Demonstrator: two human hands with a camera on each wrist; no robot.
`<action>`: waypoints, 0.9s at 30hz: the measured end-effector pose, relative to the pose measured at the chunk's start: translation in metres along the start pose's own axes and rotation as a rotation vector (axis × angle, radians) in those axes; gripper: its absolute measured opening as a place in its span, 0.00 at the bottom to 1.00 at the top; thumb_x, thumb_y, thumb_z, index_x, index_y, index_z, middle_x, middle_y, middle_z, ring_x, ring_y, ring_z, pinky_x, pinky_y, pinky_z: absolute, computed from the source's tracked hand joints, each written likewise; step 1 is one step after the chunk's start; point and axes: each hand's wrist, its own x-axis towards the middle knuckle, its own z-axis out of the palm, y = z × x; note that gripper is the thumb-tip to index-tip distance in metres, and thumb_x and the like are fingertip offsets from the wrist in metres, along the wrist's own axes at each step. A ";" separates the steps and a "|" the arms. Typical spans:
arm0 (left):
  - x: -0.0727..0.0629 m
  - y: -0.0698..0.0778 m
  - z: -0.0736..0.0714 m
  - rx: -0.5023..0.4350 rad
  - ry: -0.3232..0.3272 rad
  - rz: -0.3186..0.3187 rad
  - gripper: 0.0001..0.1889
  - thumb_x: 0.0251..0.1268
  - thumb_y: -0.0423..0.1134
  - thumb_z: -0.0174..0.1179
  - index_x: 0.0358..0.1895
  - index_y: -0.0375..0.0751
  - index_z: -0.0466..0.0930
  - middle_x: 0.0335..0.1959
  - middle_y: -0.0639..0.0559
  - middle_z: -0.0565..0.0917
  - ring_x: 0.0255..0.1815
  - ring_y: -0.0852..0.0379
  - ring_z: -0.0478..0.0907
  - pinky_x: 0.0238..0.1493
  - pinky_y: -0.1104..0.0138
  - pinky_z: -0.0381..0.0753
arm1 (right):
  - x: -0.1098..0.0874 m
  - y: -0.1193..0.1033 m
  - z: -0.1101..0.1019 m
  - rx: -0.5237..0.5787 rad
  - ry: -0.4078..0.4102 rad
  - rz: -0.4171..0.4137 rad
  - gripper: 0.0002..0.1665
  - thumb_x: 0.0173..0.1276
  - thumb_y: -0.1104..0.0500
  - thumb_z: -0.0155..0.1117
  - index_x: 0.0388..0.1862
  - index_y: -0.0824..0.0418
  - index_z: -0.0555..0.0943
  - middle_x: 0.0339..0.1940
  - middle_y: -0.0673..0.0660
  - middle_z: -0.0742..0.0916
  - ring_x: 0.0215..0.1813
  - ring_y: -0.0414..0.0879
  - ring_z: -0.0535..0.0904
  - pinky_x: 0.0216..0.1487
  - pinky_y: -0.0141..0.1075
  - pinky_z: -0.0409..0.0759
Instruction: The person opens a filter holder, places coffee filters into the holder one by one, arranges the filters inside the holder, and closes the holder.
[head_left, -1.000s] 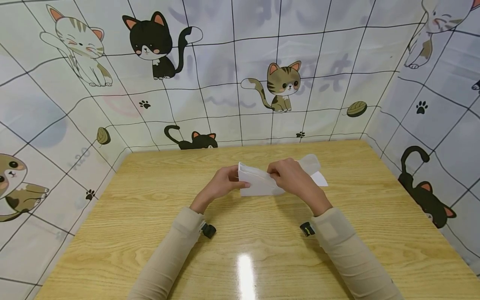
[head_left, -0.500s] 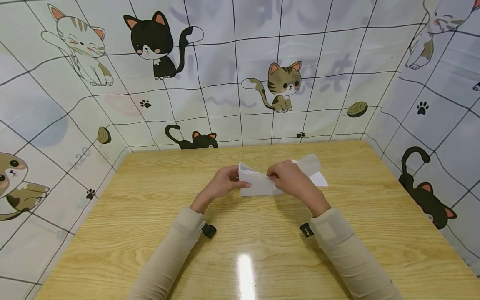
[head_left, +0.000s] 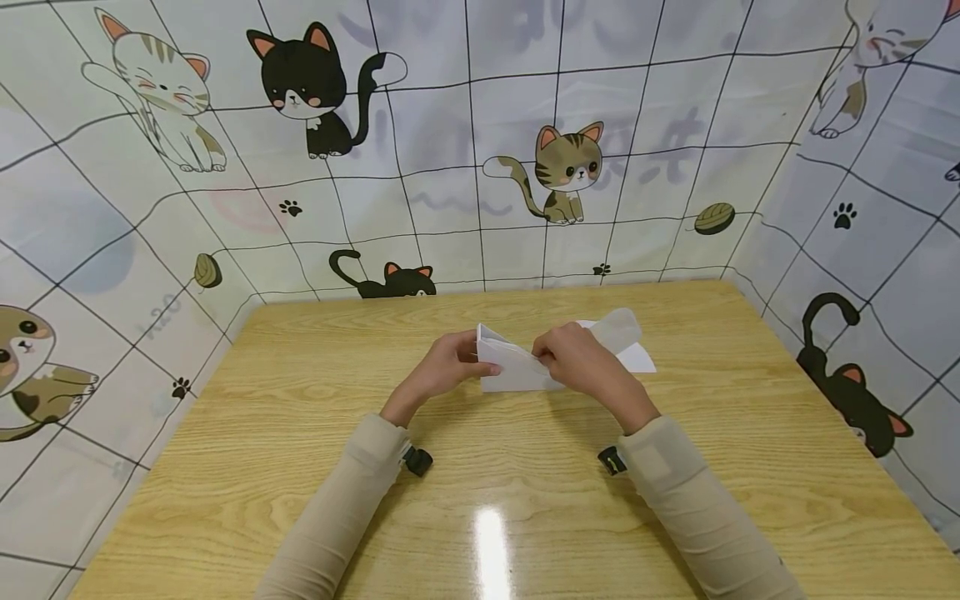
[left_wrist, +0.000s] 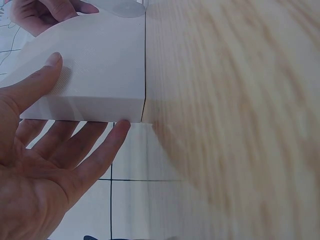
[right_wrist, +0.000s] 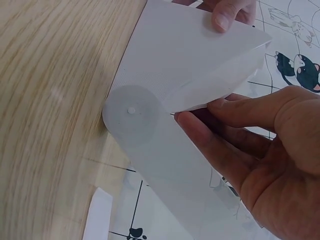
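A slim white case with a slanted open top stands on its long edge on the table. My left hand holds its left end, thumb on the near face and fingers behind. In the left wrist view, the left thumb lies on the broad face and the fingertips touch the narrow end. My right hand pinches the case's upper edge between thumb and fingers, plainest in the right wrist view. A translucent strip with a rounded end and a small round stud extends from the case's lower corner.
A white flat piece lies on the wooden table behind the right hand. Cat-printed sheeting encloses the back and sides. Small dark wrist cameras sit at both cuffs, the left camera among them.
The right hand has slid slightly left along the case's top edge, which dips lower there. A little more of the white piece behind it shows. The left hand stays put.
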 end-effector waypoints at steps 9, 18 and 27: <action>0.000 0.000 0.000 0.005 -0.002 0.004 0.21 0.65 0.40 0.73 0.60 0.46 0.83 0.54 0.45 0.89 0.49 0.52 0.89 0.50 0.59 0.88 | -0.002 -0.004 -0.006 -0.002 -0.029 -0.007 0.21 0.67 0.78 0.57 0.34 0.58 0.91 0.33 0.56 0.92 0.27 0.41 0.78 0.31 0.33 0.73; 0.000 -0.001 0.000 -0.013 -0.002 -0.001 0.21 0.65 0.40 0.73 0.60 0.45 0.83 0.54 0.44 0.89 0.51 0.49 0.89 0.51 0.58 0.88 | -0.003 -0.006 -0.008 0.012 -0.036 0.005 0.22 0.66 0.78 0.55 0.35 0.59 0.92 0.35 0.56 0.92 0.30 0.43 0.82 0.33 0.34 0.76; 0.001 -0.001 0.001 -0.002 0.002 0.000 0.21 0.64 0.39 0.74 0.59 0.45 0.83 0.54 0.45 0.89 0.50 0.51 0.89 0.51 0.59 0.88 | -0.005 -0.006 -0.010 0.020 -0.034 0.021 0.21 0.66 0.77 0.56 0.37 0.60 0.92 0.39 0.58 0.93 0.36 0.47 0.86 0.38 0.38 0.83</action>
